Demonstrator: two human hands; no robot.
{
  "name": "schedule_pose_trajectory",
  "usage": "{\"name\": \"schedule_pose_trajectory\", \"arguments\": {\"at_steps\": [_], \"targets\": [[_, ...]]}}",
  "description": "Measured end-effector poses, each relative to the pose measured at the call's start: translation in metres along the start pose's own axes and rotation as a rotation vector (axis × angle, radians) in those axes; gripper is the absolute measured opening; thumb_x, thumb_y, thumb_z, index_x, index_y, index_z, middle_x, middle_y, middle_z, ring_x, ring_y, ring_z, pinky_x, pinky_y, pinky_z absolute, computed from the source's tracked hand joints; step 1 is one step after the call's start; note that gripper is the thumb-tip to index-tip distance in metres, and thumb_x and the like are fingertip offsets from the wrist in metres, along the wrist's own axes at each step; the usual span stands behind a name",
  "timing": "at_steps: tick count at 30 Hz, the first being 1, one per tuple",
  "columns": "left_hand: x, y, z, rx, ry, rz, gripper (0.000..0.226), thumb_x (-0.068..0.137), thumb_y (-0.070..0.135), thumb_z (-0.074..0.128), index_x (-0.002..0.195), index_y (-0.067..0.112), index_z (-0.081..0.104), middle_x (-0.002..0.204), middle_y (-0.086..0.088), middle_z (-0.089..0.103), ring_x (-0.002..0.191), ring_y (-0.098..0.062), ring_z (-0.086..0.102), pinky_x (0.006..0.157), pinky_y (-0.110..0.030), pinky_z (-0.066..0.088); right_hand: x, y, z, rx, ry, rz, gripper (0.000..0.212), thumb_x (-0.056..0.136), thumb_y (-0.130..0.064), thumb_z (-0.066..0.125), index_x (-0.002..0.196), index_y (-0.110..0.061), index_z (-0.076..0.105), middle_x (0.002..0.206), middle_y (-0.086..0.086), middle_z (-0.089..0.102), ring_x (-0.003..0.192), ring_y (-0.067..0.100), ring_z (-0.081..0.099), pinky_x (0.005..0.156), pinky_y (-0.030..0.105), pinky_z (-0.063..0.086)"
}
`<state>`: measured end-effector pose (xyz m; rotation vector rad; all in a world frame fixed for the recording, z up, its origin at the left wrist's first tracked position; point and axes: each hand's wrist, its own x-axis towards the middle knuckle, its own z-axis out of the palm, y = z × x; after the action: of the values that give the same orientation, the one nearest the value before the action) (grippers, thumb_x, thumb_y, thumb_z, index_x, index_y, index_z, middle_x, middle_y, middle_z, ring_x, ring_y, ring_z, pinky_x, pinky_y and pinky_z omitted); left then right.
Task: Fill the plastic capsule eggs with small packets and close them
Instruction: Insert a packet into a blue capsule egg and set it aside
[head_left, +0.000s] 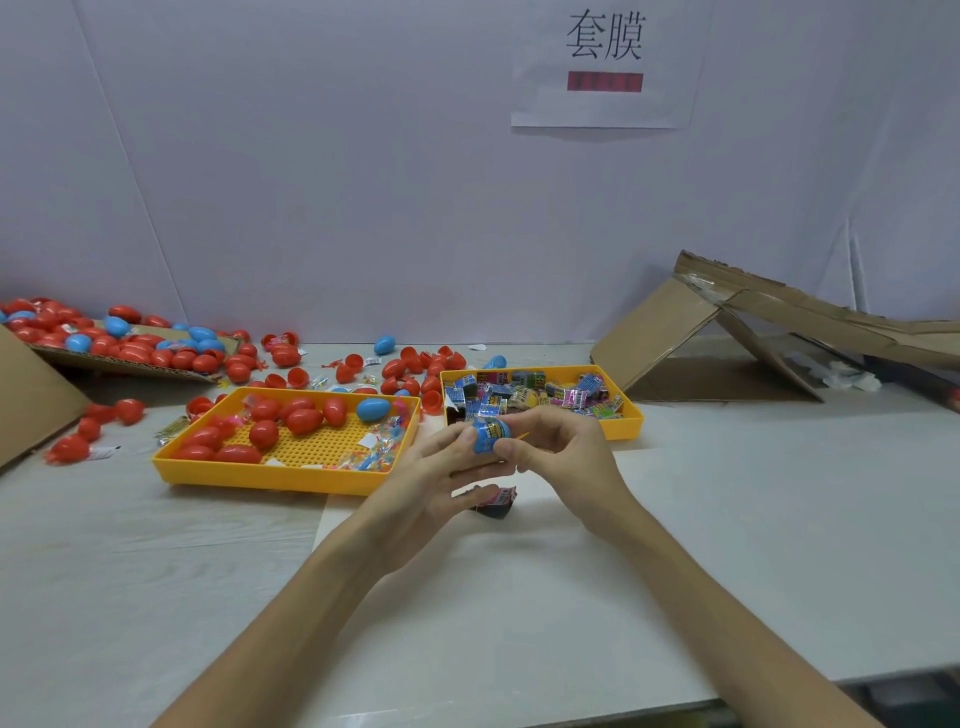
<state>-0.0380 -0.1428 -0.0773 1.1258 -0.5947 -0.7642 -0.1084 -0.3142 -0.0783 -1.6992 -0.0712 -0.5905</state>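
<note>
Head cam, both hands are working right in front of the two trays. Left hand (436, 467) is cupping the blue capsule egg (483, 439) from underneath w/ fingers curled round it, and right hand (563, 447) is pinching the same egg from the other side, thumb on the shell. A printed packet (493, 427) is sitting at the egg's mouth, looking only partway in imo.

Stuff that could go wrong from here:
- packet is sticking up, so if the halves get pushed together now the foil prob gets caught in the seam and the egg isn't snapping shut
- thumb is pressing on a smooth round shell, so too much squeeze and it's popping out twd the packet tray (631, 415)
- can't tell if the egg's other half is hanging on or loose, might be missing when needed
- another packet (496, 501) is lying on the table (727, 493) just under the hands, easy to be knocking it off w/ a wrist
</note>
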Motion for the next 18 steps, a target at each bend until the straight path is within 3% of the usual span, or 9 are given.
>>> {"name": "schedule_pose_trajectory", "arguments": {"at_steps": [6, 8, 10, 14, 18], "targets": [[0.0005, -0.0005, 0.0010, 0.015, -0.002, -0.010, 0.028, 0.096, 0.047, 0.058, 0.111, 0.032, 0.076, 0.122, -0.011, 0.072, 0.116, -0.023, 0.068, 0.085, -0.027, 0.058, -0.0005, 0.0003, -0.0007, 0.011, -0.009, 0.004, 0.017, 0.079, -0.020, 0.079, 0.096, -0.018, 0.075, 0.086, -0.002, 0.076, 0.070, 0.011, 0.067, 0.065, 0.024, 0.055], [0.0010, -0.0009, 0.0007, -0.008, -0.038, -0.003, 0.038, 0.100, 0.047, 0.051, 0.125, 0.025, 0.070, 0.127, -0.012, 0.070, 0.119, -0.025, 0.066, 0.085, -0.028, 0.058, -0.0005, 0.0000, 0.0003, 0.000, -0.005, 0.021, 0.029, 0.076, -0.024, 0.082, 0.103, -0.019, 0.074, 0.091, -0.003, 0.075, 0.074, 0.014, 0.069, 0.069, 0.029, 0.058], [0.0018, -0.0013, 0.0014, -0.018, -0.057, -0.009, 0.046, 0.102, 0.048, 0.045, 0.135, 0.019, 0.060, 0.131, -0.011, 0.068, 0.121, -0.026, 0.065, 0.086, -0.029, 0.058, 0.0000, 0.0018, 0.0011, -0.039, 0.007, 0.024, 0.034, 0.077, -0.017, 0.085, 0.108, -0.021, 0.073, 0.095, -0.003, 0.074, 0.079, 0.017, 0.070, 0.074, 0.033, 0.060], [0.0026, -0.0020, 0.0026, 0.031, -0.049, -0.052, 0.046, 0.105, 0.047, 0.035, 0.137, 0.021, 0.055, 0.128, -0.008, 0.070, 0.118, -0.023, 0.067, 0.089, -0.032, 0.057, 0.0013, 0.0054, 0.0004, -0.067, 0.024, -0.009, 0.022, 0.080, -0.010, 0.083, 0.096, -0.023, 0.076, 0.091, -0.001, 0.076, 0.080, 0.020, 0.071, 0.072, 0.028, 0.058], [0.0041, -0.0033, 0.0026, 0.062, -0.035, -0.074, 0.048, 0.100, 0.052, 0.038, 0.135, 0.024, 0.056, 0.126, -0.006, 0.071, 0.115, -0.022, 0.069, 0.092, -0.035, 0.053, 0.0001, 0.0049, -0.0018, -0.033, -0.013, -0.020, 0.020, 0.081, -0.008, 0.081, 0.095, -0.022, 0.077, 0.094, 0.003, 0.077, 0.090, 0.021, 0.074, 0.079, 0.029, 0.060]]}}
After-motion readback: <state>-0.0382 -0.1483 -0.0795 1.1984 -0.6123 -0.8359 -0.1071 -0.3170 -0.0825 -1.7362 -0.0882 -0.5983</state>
